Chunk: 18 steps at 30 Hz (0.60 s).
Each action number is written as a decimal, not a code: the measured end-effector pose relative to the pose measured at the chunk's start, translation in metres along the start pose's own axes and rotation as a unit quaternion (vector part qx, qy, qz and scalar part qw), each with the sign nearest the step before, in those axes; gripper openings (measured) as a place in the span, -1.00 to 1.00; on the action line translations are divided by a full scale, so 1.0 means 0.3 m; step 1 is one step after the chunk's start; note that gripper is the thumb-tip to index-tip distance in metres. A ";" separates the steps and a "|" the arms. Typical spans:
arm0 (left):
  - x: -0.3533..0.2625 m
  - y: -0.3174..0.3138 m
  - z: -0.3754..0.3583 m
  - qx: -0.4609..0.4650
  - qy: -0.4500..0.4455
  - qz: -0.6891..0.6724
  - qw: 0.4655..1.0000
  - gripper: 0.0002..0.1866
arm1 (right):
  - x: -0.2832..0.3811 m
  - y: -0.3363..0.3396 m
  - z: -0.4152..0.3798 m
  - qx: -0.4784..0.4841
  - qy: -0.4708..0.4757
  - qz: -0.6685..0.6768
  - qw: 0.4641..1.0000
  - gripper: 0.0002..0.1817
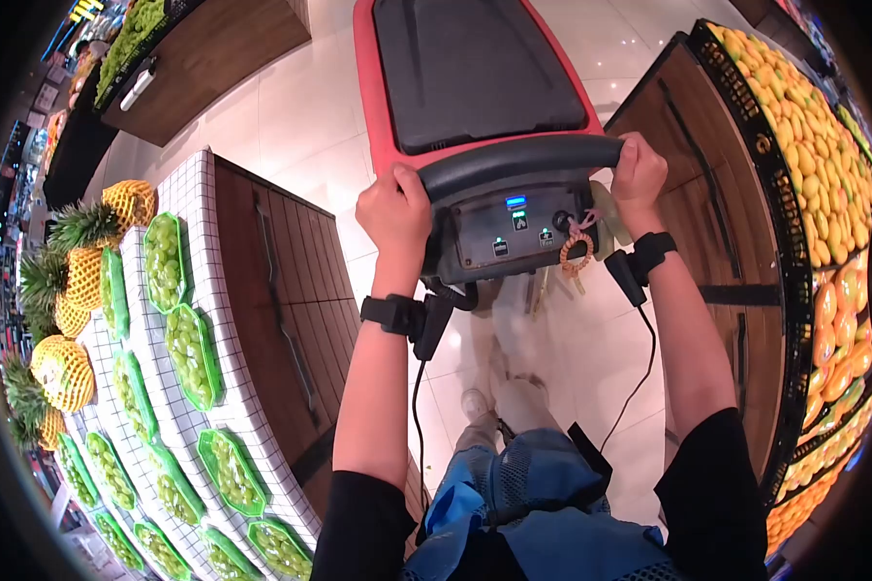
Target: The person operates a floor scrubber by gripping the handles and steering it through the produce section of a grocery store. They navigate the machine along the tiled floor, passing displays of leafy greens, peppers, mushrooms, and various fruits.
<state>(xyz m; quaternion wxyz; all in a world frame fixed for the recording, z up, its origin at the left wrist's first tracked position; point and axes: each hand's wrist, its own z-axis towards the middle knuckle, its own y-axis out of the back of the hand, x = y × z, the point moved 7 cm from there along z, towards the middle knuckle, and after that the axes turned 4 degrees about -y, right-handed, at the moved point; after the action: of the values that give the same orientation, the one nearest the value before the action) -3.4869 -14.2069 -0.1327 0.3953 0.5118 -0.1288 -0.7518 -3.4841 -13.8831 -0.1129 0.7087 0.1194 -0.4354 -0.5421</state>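
My left hand (pixel 394 211) is closed around the left end of a dark curved handlebar (pixel 523 161). At its right end my right hand (pixel 638 177) grips the same bar. The handlebar belongs to a red and black floor-cleaning machine (pixel 489 73) standing ahead of me. Below the bar sits a control panel (pixel 513 232) with a small blue display and green lights. A key with a coiled orange cord (pixel 577 254) hangs at the panel's right side. Each wrist wears a black strap with a cable.
On the left, a stand with a checked cloth (pixel 196 194) bears green trays of grapes (pixel 192 356) and pineapples in yellow nets (pixel 65 373). Crates of yellow mangoes (pixel 799 136) top the wooden stand (pixel 698 165) on the right. Pale floor tiles (pixel 300 107) run between the stands.
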 end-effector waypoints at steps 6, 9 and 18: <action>0.076 -0.144 0.234 -0.005 0.010 0.001 1.000 -0.62 | -0.032 -0.213 0.183 0.012 0.008 0.001 1.000 -0.66; 0.115 -0.216 0.350 -0.013 0.013 0.008 1.000 -0.60 | -0.037 -0.330 0.292 0.015 0.003 0.014 1.000 -0.69; 0.170 -0.422 0.659 0.024 0.069 -0.092 0.993 -0.65 | -0.029 -0.611 0.576 0.145 0.075 0.140 0.977 -0.53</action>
<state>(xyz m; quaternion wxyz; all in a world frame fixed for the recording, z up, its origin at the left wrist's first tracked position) -3.7260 -14.2028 -0.1549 0.3197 0.5814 -0.0720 -0.7447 -3.7352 -13.8936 -0.1324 0.7832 0.1994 -0.4676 -0.3580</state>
